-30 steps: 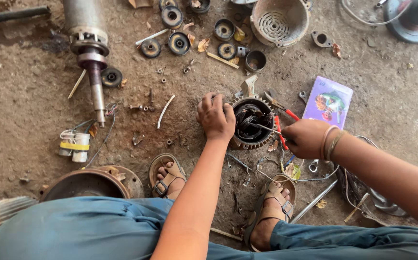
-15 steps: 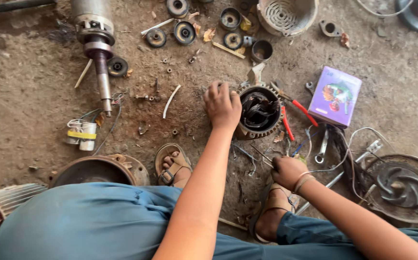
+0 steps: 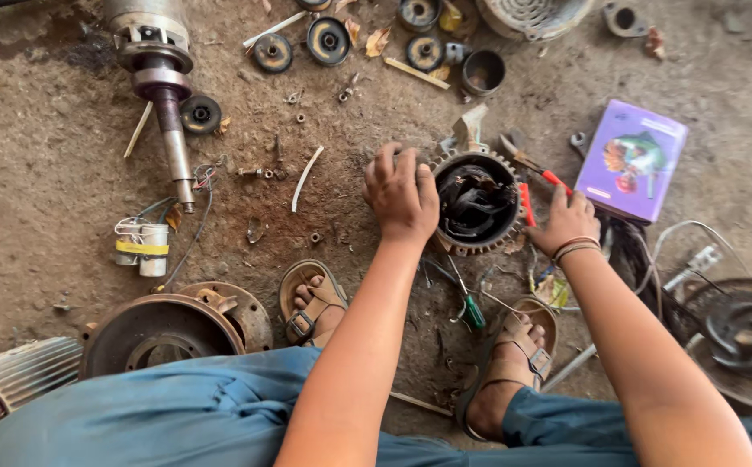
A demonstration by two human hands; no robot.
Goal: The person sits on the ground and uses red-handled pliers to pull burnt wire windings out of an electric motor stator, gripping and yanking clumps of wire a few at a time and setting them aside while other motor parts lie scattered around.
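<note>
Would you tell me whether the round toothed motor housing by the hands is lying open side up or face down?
Open side up: the motor housing lies flat on the dirt, its dark windings visible inside. The left hand rests on its rim.

The dirt floor bears a finned stator, rotor shaft, bearings and purple box.

Hidden and cut-off parts
The stator's left rim is covered by the left hand; the impeller is cut by the right edge.
</note>
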